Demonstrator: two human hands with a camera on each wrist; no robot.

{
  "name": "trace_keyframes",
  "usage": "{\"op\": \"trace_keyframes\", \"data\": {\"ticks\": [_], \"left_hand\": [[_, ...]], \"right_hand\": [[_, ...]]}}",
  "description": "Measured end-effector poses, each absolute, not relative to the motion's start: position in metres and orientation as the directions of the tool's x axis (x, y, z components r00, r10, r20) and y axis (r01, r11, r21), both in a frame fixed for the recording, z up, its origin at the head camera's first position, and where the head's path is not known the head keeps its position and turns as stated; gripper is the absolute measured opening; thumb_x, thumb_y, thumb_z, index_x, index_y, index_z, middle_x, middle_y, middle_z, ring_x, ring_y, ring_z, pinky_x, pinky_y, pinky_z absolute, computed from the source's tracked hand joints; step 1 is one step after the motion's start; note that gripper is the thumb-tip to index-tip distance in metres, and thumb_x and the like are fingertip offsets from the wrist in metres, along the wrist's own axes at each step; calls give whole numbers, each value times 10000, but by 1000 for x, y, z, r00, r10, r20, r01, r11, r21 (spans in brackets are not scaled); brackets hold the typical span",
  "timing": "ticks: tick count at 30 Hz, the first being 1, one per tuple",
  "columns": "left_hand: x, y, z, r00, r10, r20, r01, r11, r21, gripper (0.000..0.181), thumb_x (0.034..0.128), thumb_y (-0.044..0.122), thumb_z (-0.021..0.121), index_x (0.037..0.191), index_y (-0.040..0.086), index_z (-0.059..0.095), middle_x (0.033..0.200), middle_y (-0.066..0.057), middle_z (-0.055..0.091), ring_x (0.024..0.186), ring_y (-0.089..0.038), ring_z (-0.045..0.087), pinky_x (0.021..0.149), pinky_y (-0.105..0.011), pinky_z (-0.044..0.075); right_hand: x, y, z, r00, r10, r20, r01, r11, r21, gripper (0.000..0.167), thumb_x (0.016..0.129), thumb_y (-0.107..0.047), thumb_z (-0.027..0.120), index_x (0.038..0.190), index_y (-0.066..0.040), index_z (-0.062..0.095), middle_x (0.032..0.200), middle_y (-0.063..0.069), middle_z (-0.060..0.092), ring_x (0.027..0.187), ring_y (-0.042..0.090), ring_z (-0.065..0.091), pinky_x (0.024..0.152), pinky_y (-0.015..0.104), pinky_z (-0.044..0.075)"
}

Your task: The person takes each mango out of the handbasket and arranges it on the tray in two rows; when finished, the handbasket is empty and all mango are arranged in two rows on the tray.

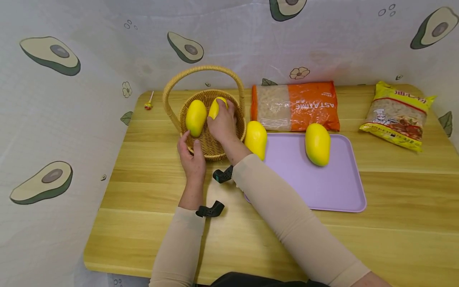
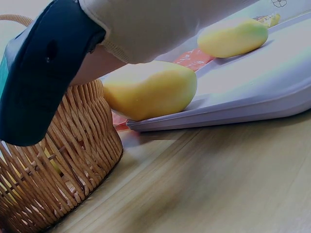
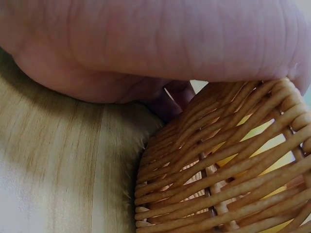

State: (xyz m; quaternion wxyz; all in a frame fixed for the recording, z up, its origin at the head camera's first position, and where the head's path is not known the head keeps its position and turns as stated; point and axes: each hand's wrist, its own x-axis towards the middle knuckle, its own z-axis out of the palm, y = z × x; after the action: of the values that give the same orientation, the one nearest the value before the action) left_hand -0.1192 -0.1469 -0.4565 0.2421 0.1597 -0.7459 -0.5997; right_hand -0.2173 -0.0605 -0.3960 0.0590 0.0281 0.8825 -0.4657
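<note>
A wicker basket (image 1: 211,156) with a tall arched handle stands at the back left of the table. My left hand (image 1: 193,161) holds its near-left rim, the thumb over the edge; the right wrist view shows this hand (image 3: 160,43) close against the weave. Inside the basket, my right hand (image 1: 224,123) grips a yellow mango (image 1: 215,108), which its fingers partly cover. Another mango (image 1: 196,115) lies beside it on the basket's left side. To the right, one mango (image 1: 256,137) rests at the left edge of a lilac tray (image 1: 305,187), and one mango (image 1: 318,145) lies near its far side.
Behind the tray lies an orange and clear bag (image 1: 295,105) of dry food. A yellow bag (image 1: 398,115) sits at the far right. A wrapped lollipop (image 1: 148,104) is on the table's back-left corner. A patterned cloth hangs along the back and left.
</note>
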Motion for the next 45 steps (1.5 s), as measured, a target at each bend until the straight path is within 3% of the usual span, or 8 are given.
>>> {"op": "trace_keyframes", "data": {"ticks": [10, 14, 20, 30, 37, 45], "left_hand": [[-119, -147, -455, -843, -522, 134, 31, 201, 979, 400, 1017, 179, 508, 1412, 114, 529, 1566, -87, 420, 1551, -231, 261, 1287, -432, 158], [-119, -148, -457, -842, -520, 143, 41, 201, 979, 400, 1016, 180, 513, 1409, 106, 529, 1565, -99, 420, 1547, -237, 268, 1287, -433, 162], [-118, -149, -459, -838, -524, 149, 48, 202, 978, 406, 1010, 174, 518, 1406, 84, 526, 1545, -112, 432, 1520, -238, 312, 1274, -434, 195], [-119, -148, -456, -839, -526, 141, 46, 189, 981, 405, 1010, 174, 524, 1407, 90, 529, 1544, -99, 436, 1523, -238, 309, 1277, -431, 189], [-119, -149, -456, -834, -532, 145, 49, 191, 980, 400, 1006, 180, 523, 1396, 92, 538, 1542, -111, 439, 1519, -247, 312, 1275, -442, 191], [-119, -149, -455, -843, -519, 139, 35, 205, 978, 405, 1014, 176, 508, 1410, 94, 526, 1546, -113, 430, 1518, -233, 310, 1268, -436, 207]], "right_hand": [[-206, -58, -388, -997, 41, 62, -36, 459, -888, 669, 981, -256, 676, 1570, -173, 369, 1642, 117, 241, 1497, 318, 335, 1215, 470, 341], [-198, -56, -380, -996, 53, 68, -39, 429, -903, 717, 969, -276, 684, 1587, -176, 335, 1633, 119, 270, 1485, 299, 352, 1194, 462, 373], [-183, -48, -366, -998, 48, 42, -19, 398, -917, 767, 940, -312, 693, 1596, -215, 306, 1605, 114, 295, 1350, 323, 500, 1117, 470, 456], [-155, -29, -351, -996, -57, 72, -88, 357, -930, 813, 897, -303, 735, 1587, -227, 311, 1597, 107, 299, 1334, 312, 477, 1074, 502, 468], [-135, -14, -346, -980, -175, 97, -161, 403, -901, 814, 891, -295, 735, 1586, -218, 319, 1618, 116, 299, 1377, 306, 450, 1064, 523, 474], [-117, 9, -338, -955, -291, 58, -196, 472, -859, 840, 881, -331, 739, 1593, -276, 296, 1617, 53, 380, 1339, 269, 502, 1028, 530, 493]]}}
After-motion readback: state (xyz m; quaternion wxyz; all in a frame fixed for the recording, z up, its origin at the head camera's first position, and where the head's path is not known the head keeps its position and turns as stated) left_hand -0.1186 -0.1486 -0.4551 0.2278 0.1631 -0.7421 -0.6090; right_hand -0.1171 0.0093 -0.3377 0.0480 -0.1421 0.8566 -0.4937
